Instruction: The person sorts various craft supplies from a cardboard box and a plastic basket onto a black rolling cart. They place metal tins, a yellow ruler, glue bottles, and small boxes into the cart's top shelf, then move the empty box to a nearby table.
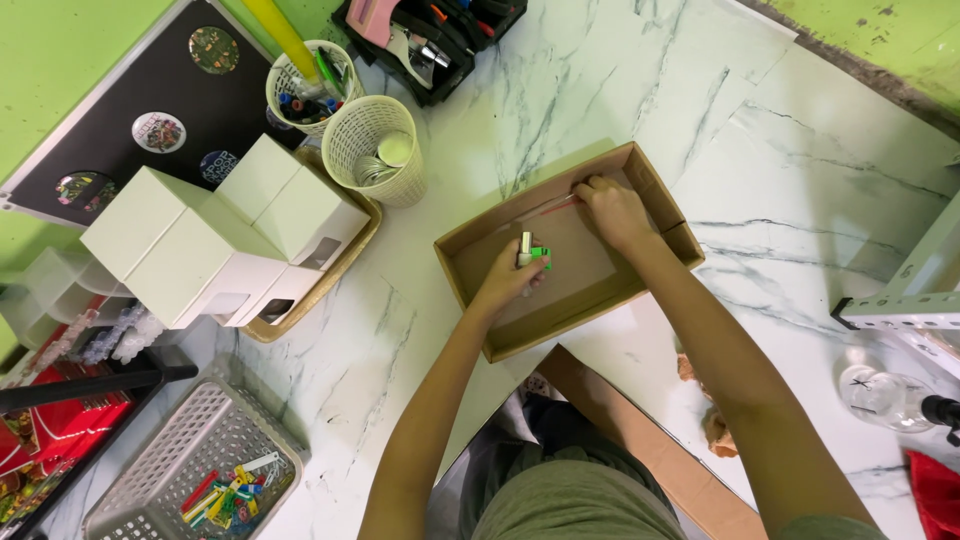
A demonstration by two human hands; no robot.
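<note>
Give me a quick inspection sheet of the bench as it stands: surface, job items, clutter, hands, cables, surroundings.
Surface: white marble-pattern table.
Job's things: shallow open cardboard box; small green and white tool inside it; thin red strip along its far wall.
Clutter: stacked white boxes on a tray; two mesh cups; grey basket of coloured clips; clear bottle.
Hands: left hand holds the tool; right hand presses at the red strip.
Cables: nothing seen.
Surroundings: green wall, black board, white metal frame.
</note>
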